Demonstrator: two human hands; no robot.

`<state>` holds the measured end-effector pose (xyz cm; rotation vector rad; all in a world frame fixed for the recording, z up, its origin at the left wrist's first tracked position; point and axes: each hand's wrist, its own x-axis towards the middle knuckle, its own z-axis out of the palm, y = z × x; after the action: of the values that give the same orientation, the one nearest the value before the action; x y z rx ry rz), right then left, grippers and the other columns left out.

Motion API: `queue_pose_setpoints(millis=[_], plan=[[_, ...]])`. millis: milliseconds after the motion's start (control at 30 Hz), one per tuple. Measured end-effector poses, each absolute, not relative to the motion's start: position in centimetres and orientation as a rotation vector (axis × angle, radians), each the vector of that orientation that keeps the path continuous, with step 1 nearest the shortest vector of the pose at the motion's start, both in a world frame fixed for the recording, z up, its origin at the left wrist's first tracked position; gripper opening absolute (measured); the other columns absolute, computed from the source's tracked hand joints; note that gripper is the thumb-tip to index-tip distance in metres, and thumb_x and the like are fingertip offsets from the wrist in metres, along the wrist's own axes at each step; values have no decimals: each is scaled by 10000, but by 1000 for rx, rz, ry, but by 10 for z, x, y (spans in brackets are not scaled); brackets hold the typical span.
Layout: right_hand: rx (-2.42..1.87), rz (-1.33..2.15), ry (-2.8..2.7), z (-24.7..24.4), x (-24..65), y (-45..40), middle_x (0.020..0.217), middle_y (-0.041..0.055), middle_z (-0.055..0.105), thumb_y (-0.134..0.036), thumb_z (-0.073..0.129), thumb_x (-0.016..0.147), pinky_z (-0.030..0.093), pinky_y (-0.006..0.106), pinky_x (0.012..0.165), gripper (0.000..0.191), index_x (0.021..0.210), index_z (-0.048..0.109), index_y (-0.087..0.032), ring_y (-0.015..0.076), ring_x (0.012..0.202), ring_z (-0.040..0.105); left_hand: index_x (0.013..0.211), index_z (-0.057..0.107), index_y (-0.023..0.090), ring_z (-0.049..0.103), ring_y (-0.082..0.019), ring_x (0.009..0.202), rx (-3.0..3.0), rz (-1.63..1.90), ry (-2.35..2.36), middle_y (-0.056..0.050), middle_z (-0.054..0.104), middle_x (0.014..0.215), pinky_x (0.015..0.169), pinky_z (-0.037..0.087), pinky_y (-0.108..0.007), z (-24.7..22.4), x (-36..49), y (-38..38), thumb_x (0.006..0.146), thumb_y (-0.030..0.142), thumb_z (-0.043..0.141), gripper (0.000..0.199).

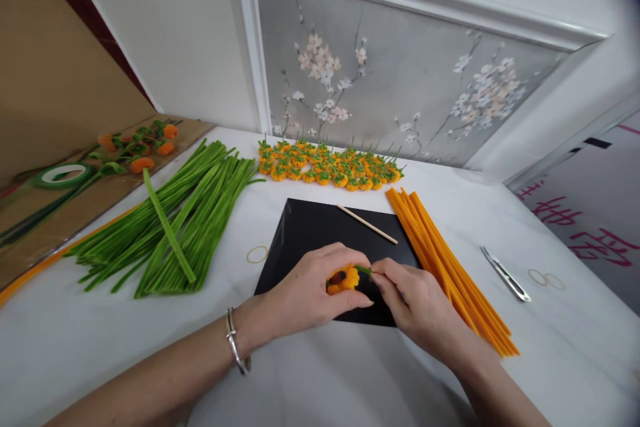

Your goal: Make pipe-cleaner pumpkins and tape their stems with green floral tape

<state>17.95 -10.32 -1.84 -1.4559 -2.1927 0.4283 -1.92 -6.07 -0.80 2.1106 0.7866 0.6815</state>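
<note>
My left hand (pixel 315 287), with a silver bracelet at its wrist, is wrapped round a small orange fuzzy pumpkin-like piece (pixel 344 279) above a black board (pixel 310 233). Its hollow side faces the camera. A green stem (pixel 363 269) sticks out of its right side, and my right hand (pixel 413 293) pinches the end of that stem. On the board's upper part lies a thin wooden stick (pixel 367 224). Orange fuzzy strips (pixel 445 267) lie right of the board, and a pile of green fuzzy strips (pixel 200 213) is on the left.
Several finished orange pieces with green tops (pixel 325 167) stand along the wall. Silver snips (pixel 505 273) and rubber bands (pixel 546 279) lie at right, another band (pixel 257 254) left of the board. Green tape (pixel 65 175) and orange flowers (pixel 141 164) rest on cardboard (pixel 65 210).
</note>
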Motion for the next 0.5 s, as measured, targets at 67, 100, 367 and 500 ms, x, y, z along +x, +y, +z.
queue_pose_setpoints(millis=[67,100,367,500], plan=[[-1472,435,-2194,-19,181,-102,702,19,612,-239,365,953,399,249,570,214,856,554,-206,149,597,564,965,637,197,542,-126,772,2132,639,741,-31,575,951,739,439,-253,-7,-20,-61,807,271,641,175],[-1482,441,-2187,-19,182,-102,705,17,613,-239,365,952,400,249,573,212,855,551,-207,149,601,567,926,645,192,533,-114,746,2142,610,724,-34,560,966,727,435,-247,-7,-20,-61,804,246,635,133],[-1535,336,-2235,-18,189,-101,659,2,595,-251,369,949,360,248,537,223,836,557,-210,141,557,548,856,596,177,495,-110,711,2205,505,591,-25,569,874,640,394,-218,-3,-26,-55,735,68,516,181],[-1602,322,-2259,-16,196,-101,657,-1,595,-274,366,953,352,254,542,230,837,555,-215,149,572,559,847,583,166,462,-83,639,2210,492,582,-16,562,839,575,366,-194,-3,-27,-52,707,30,481,220]])
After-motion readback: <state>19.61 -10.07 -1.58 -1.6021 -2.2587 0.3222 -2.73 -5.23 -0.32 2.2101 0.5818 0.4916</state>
